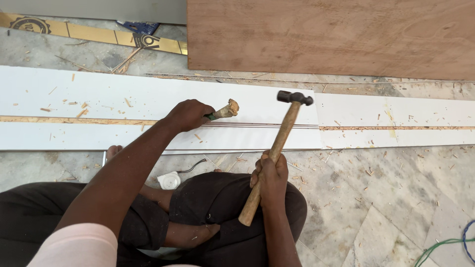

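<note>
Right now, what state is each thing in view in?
Left hand: closed on chisel.
Chisel: tilted, wooden end frayed, held over white board.
Right hand: closed on hammer.
Hammer: raised, head clear of chisel.
White board: flat on floor, grooved, chip-strewn.
Plywood sheet: lying flat.

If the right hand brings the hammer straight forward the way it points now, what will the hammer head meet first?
Probably the white panel, just right of the chisel's frayed wooden end held by the left hand. The right hand aims the hammer beside that end, though depth is unclear.
</note>
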